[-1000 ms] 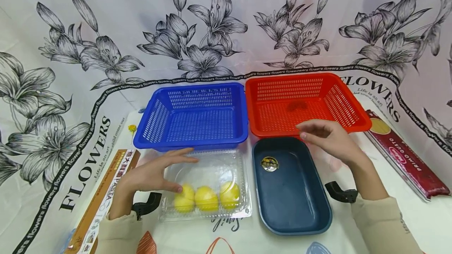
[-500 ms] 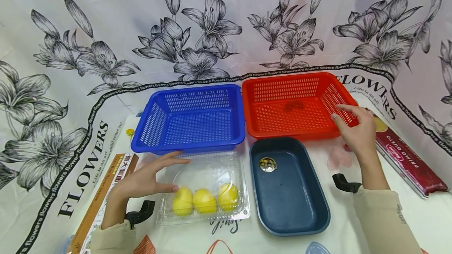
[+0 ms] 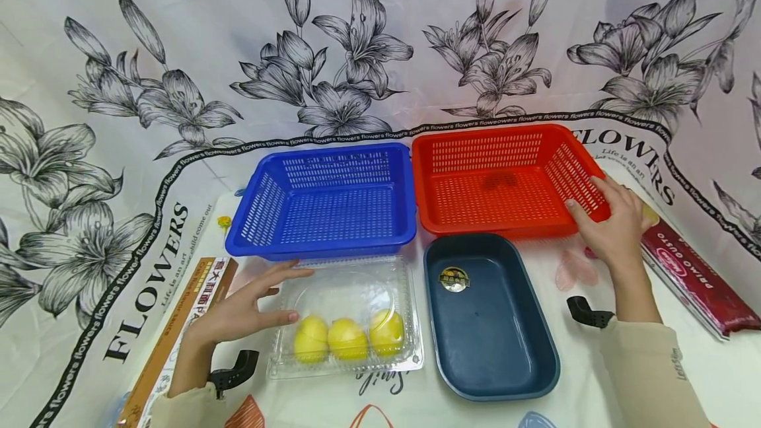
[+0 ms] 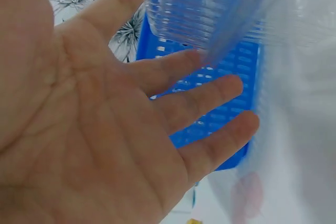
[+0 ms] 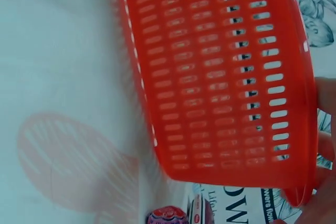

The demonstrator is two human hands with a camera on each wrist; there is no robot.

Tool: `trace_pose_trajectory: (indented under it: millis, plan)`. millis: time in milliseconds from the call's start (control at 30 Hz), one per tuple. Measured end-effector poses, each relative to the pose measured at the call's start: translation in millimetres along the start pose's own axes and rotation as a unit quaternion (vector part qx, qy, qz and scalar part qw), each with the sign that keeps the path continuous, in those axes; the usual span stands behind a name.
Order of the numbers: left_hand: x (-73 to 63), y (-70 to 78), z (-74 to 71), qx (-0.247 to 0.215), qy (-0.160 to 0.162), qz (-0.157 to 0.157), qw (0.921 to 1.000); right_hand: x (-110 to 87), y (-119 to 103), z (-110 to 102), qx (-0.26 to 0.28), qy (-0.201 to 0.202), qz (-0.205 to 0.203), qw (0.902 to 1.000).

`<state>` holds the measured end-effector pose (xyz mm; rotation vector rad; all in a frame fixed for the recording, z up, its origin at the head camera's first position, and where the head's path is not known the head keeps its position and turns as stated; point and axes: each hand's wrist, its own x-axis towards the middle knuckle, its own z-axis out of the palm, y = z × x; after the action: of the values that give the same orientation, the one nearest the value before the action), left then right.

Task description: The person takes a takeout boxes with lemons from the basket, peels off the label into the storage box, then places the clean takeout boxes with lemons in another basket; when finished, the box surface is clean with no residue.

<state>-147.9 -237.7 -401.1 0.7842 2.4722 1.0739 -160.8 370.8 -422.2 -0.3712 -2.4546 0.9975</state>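
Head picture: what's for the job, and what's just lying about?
Probably for the job:
red plastic basket, at the right hand
clear plastic box, yellow things inside, by the left hand

Probably just lying about:
blue plastic basket
dark blue oblong tray
brown-and-white pasta box
dark red packet

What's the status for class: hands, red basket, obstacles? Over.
Left hand empty, by clear box. Right hand at corner of red basket, grip unclear. Dark tray close in front.
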Motion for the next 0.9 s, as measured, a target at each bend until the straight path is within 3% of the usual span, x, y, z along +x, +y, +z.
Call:
trace_pose_trajectory:
  millis: [167,300,900]
  plan:
    - [-2.4,-4.9,0.9,-0.023,0.013,-0.01,0.9996,0.8,5,-2,-0.018,-0.033,0.012,0.9992]
    - [-2.6,-6.9,0.7,-0.034,0.005,-0.027,0.999,0.8,8,-2,-0.028,-0.045,0.024,0.9983]
    - [5.2,-19.0,1.3,-0.149,-0.016,-0.028,0.9884,-0.7,12,2,-0.019,-0.032,0.031,0.9988]
